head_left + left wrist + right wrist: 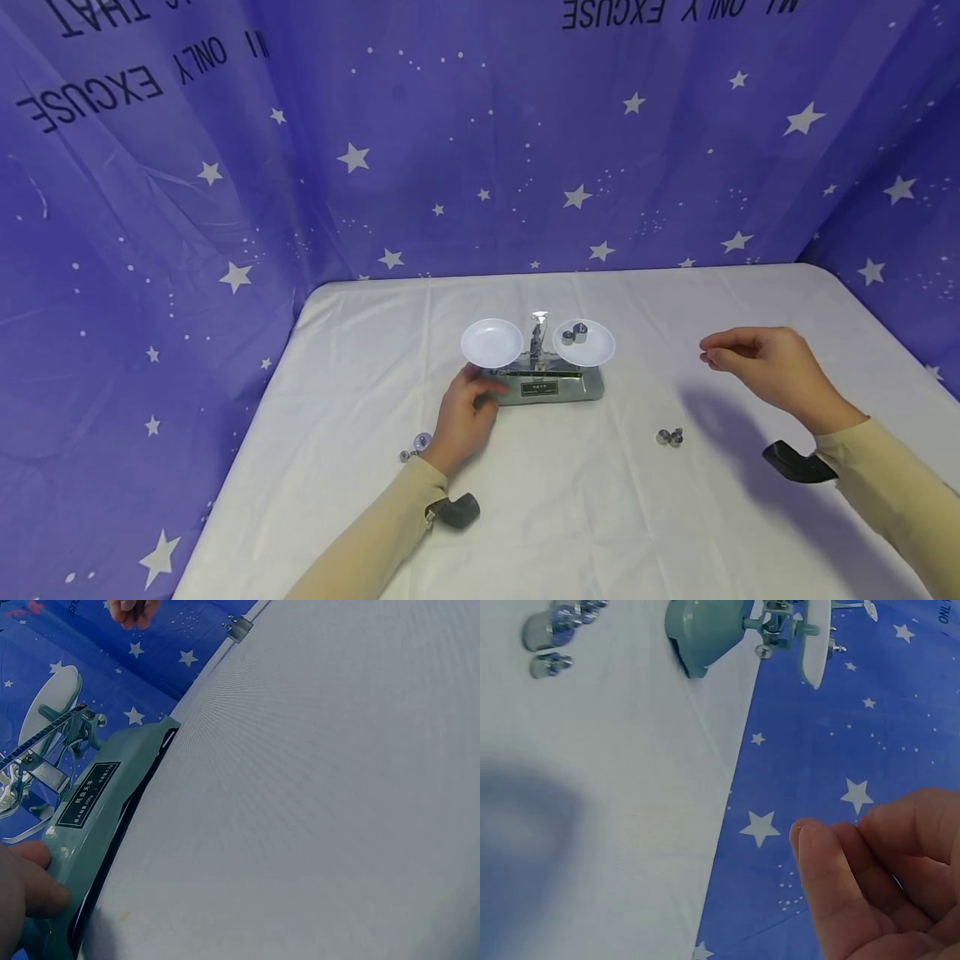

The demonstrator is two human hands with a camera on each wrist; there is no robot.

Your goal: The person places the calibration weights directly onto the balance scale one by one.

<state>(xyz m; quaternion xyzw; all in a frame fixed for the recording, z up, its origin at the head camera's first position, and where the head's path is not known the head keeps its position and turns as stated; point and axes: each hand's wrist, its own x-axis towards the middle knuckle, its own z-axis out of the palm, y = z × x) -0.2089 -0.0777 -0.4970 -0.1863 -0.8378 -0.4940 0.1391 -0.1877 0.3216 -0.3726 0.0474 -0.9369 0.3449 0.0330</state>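
Observation:
A two-pan balance scale (542, 388) with a grey-green base stands on the white-covered table. Its left white pan (492, 343) shows a bare surface, and two metal weights (580, 332) sit on the right white pan (598, 350). My left hand (465, 417) grips the left end of the base; its fingertips press the front face in the left wrist view. Off to the right of the scale, my right hand (772, 371) hovers above the table, fingers loosely curled and fingertips close together. Nothing shows between them in the right wrist view.
Several metal weights (664, 437) stand on the table (570, 500) between the scale and my right sleeve. More small metal pieces (405, 456) lie left of my left wrist. A starry blue curtain (480, 150) surrounds the table; a metal clip (238, 628) grips its edge.

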